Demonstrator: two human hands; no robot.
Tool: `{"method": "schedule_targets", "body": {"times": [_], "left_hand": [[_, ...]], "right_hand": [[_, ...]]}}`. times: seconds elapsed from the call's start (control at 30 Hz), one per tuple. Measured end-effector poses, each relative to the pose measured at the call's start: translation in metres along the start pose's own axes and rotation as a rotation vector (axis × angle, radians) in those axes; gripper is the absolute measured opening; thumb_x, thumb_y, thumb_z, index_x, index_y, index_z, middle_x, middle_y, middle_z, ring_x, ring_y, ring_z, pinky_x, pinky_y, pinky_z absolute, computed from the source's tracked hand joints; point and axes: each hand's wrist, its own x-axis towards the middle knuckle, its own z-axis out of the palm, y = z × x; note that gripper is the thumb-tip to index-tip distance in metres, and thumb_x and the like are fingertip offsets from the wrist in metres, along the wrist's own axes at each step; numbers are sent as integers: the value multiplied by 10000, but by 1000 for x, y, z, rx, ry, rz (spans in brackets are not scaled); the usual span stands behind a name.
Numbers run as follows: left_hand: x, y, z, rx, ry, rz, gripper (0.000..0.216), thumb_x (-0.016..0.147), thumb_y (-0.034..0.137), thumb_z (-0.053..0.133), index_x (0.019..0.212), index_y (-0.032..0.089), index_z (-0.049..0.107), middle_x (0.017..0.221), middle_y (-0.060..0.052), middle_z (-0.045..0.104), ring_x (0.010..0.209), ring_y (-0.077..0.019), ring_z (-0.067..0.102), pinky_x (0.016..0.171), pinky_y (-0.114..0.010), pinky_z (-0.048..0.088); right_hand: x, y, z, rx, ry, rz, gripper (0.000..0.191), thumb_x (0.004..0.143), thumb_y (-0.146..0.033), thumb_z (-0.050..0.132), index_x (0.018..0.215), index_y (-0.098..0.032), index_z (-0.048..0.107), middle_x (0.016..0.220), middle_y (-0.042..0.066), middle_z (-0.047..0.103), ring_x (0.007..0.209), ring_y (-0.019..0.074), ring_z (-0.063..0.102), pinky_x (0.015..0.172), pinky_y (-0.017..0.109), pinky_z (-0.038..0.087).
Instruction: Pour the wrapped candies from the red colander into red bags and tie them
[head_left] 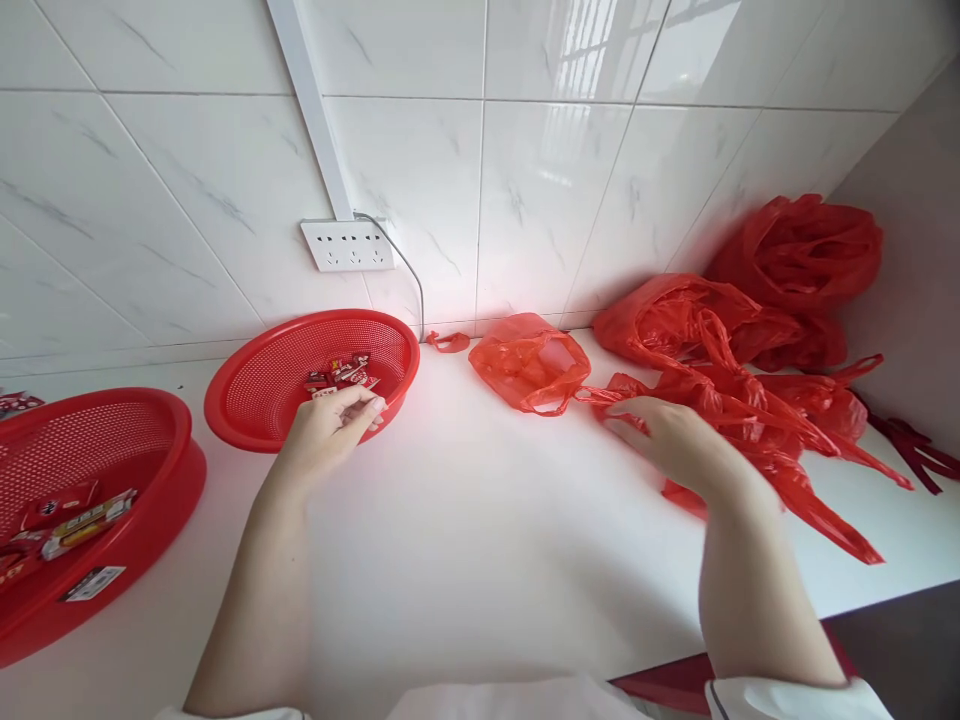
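My left hand (330, 425) reaches over the near rim of a round red mesh basket (262, 395), fingers curled together by the small red wrapped sweets (339, 377) inside it; what the fingers hold is hidden. My right hand (664, 437) rests palm down on a flattened red plastic bag (757, 430), its fingers pinching the bag's edge. A small filled red bag (529, 362) sits just left of that hand.
A second, larger red basket (161, 490) with wrapped snack packs stands at the left edge. More red plastic bags (799, 250) are heaped at the back right corner. A wall socket (347, 245) with a cable sits on the tiled wall. The white counter's front edge runs lower right.
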Motion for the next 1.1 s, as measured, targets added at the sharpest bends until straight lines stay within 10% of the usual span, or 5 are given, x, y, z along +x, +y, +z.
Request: {"method": "schedule_targets", "body": {"times": [0.13,0.33,0.73,0.93,1.1], "left_hand": [[-2,2,0,3,-14,45,303,843,517,533,808,235,639,780,8,710,764,-184,659,727,-267,479],[-8,5,4,-54,-120,95,269,861,469,512,812,232,630,787,6,687,755,-175,637,693,-260,460],[-40,41,91,185,-554,297,201,829,195,425,683,218,561,763,-37,638,650,-182,585,574,-298,392],[-49,39,126,481,-395,286,216,837,115,418,910,163,615,985,-137,610,878,-242,621,670,-329,468],[-46,6,120,759,-298,136,279,856,134,473,1097,80,602,1098,-213,613,1121,-342,555,897,-446,441]], "right_hand": [[69,-58,36,49,-192,-51,407,949,-428,322,1105,-214,631,1182,109,637,1098,268,582,907,378,428],[137,-90,116,-32,-226,226,779,950,-481,293,1475,47,66,1493,341,214,1413,383,210,1094,582,135],[40,-102,119,219,-719,-480,175,813,-368,590,923,-245,650,940,11,677,816,186,624,682,268,461],[8,-91,112,279,-760,-630,174,807,-367,612,810,-198,653,880,28,668,797,185,599,671,278,435],[3,-77,89,82,-645,-420,445,960,-406,332,668,-187,585,600,13,580,542,137,505,539,271,353]]}}
